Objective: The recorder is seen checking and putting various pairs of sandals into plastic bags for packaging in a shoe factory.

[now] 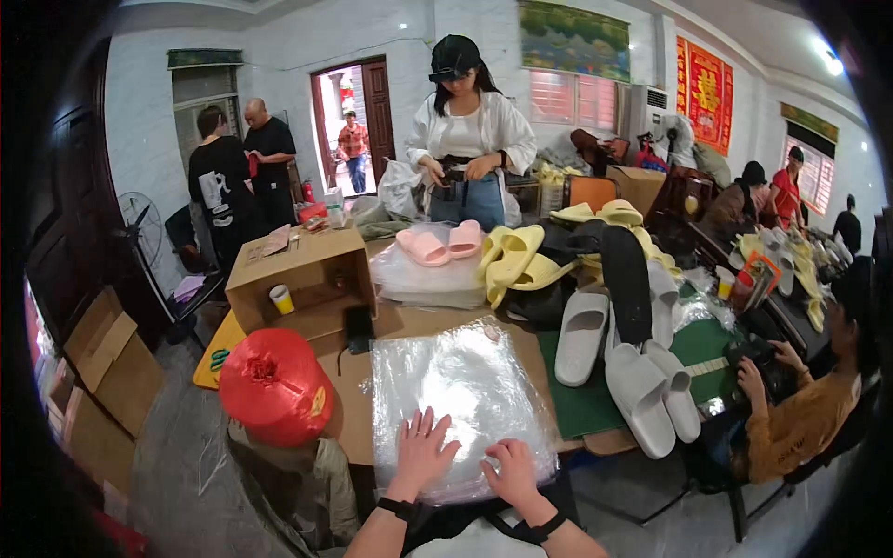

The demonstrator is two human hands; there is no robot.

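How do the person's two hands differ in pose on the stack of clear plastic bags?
The left hand lies flat on the stack of clear plastic bags with fingers spread wide, while the right hand is curled, its fingers bent down at the near edge. The left hand reaches further up the stack; the right hand sits nearer the person. Both are bare, touch the stack, and wear a dark band at the wrist.
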